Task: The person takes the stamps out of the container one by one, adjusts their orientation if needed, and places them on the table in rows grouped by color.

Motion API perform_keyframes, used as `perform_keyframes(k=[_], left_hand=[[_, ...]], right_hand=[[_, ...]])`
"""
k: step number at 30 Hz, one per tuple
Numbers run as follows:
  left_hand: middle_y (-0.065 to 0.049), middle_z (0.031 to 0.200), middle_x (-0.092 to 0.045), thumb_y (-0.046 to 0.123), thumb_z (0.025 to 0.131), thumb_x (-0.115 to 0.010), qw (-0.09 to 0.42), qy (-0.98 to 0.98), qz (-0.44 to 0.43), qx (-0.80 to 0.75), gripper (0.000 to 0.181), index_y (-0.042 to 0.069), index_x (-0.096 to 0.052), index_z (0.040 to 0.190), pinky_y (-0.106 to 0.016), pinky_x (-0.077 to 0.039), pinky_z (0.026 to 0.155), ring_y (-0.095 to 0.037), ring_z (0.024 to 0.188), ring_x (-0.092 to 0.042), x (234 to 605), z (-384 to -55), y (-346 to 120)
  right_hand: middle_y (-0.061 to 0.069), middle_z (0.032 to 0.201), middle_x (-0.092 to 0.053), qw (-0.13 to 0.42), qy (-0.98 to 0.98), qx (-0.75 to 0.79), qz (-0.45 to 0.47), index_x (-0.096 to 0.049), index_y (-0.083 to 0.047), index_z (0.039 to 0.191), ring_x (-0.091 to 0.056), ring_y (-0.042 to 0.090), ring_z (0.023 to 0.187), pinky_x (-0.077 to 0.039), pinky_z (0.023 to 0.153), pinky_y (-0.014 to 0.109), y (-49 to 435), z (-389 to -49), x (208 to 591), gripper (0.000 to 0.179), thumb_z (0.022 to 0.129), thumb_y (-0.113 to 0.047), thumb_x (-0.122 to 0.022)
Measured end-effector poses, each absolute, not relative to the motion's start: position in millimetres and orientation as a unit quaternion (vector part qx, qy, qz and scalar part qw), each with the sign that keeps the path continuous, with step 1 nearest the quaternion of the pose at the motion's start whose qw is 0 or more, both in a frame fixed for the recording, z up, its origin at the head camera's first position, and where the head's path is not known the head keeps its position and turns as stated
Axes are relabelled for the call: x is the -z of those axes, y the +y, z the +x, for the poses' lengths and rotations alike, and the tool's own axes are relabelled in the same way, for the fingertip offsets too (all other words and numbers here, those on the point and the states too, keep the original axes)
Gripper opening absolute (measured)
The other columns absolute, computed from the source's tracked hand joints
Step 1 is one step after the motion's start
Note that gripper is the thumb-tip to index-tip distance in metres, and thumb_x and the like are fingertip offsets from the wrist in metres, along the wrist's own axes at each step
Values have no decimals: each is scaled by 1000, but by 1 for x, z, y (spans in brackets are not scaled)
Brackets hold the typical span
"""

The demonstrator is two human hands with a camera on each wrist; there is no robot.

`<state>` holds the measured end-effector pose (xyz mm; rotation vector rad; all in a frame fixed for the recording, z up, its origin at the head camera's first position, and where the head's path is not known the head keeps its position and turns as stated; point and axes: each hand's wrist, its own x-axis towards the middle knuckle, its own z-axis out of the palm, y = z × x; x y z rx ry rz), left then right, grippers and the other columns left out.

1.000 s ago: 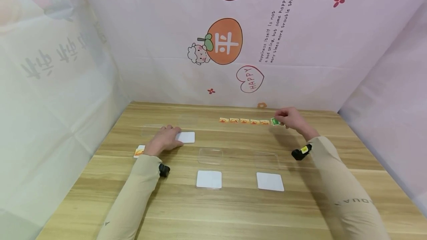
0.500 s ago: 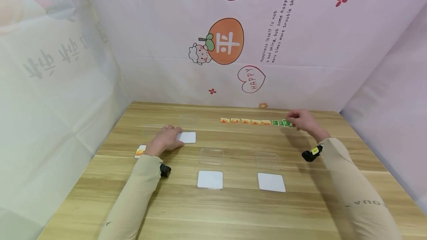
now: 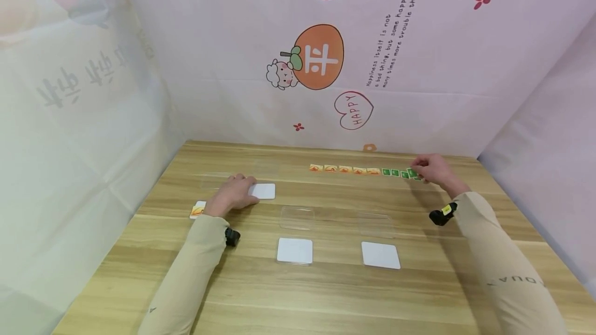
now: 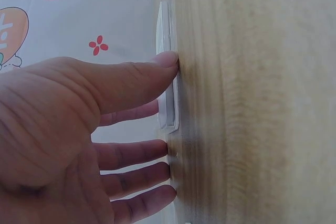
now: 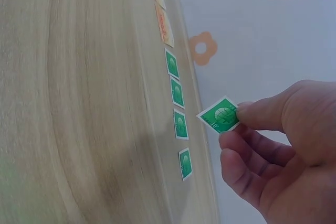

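My right hand (image 3: pixel 435 170) pinches a green stamp (image 5: pixel 221 115) with a globe print between thumb and fingers, held above the far right end of a stamp row. Below it in the row lie several more green stamps (image 5: pixel 177 92), and orange stamps (image 3: pixel 345 169) continue to the left. On the left side, my left hand (image 3: pixel 233 193) grips the end of a white card stack (image 3: pixel 263 191). Its thumb (image 4: pixel 142 74) presses the near edge in the left wrist view, the index finger is behind, and the other fingertips touch the tabletop.
Two white cards (image 3: pixel 295 250) lie at the front middle. Behind them are clear plastic cases (image 3: pixel 297 218), with fainter ones farther left. An orange stamp (image 3: pixel 197 211) on a white card sits by the left wrist. A printed cloth wall (image 3: pixel 242 92) borders the table's back edge.
My right hand has moved right along the row, and more green stamps show to its left. The left hand stays on the white card stack.
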<state>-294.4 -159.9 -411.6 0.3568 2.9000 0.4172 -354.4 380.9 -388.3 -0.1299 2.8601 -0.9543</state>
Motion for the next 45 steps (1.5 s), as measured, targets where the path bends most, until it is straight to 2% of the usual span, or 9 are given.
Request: perform_keyframes(k=[13, 21, 31, 38, 45], left_hand=[[-21, 141, -48, 34, 94, -66, 99, 978, 117, -144, 59, 8, -47, 143, -52, -41, 102, -38, 126, -44, 411, -293, -161], [-20, 140, -48, 36, 93, -66, 98, 979, 111, -141, 60, 9, -47, 144, -52, -41, 102, -37, 126, -44, 412, -293, -161], [-21, 139, -49, 34, 93, -66, 99, 978, 114, -147, 58, 8, -48, 142, -52, -42, 100, -36, 122, -45, 413, -296, -161], [-21, 138, -50, 34, 93, -66, 95, 978, 119, -143, 58, 8, -48, 142, -51, -43, 99, -37, 122, -46, 410, -294, -161], [-21, 137, -50, 34, 93, -67, 94, 978, 114, -145, 59, 8, -48, 142, -51, -43, 98, -36, 120, -46, 410, -293, -160]], right_hand=[[35, 113, -59, 50, 953, 298, -33, -57, 12, 116, -63, 33, 86, -57, 66, 37, 399, -359, 393, 30, 99, -11, -51], [33, 108, -59, 52, 955, 289, -28, -56, 14, 117, -62, 28, 83, -56, 64, 35, 413, -363, 397, 32, 98, -11, -51], [24, 90, -62, 51, 956, 290, -9, -55, 16, 114, -60, 19, 73, -57, 64, 36, 424, -367, 403, 30, 96, -9, -53], [17, 86, -60, 43, 964, 262, 12, -56, 14, 113, -53, 17, 66, -47, 58, 31, 427, -369, 411, 29, 94, -7, -49], [21, 87, -63, -2, 973, 229, 22, -61, 12, 105, -55, 25, 72, -42, 59, 29, 427, -370, 421, 26, 91, -6, -50]])
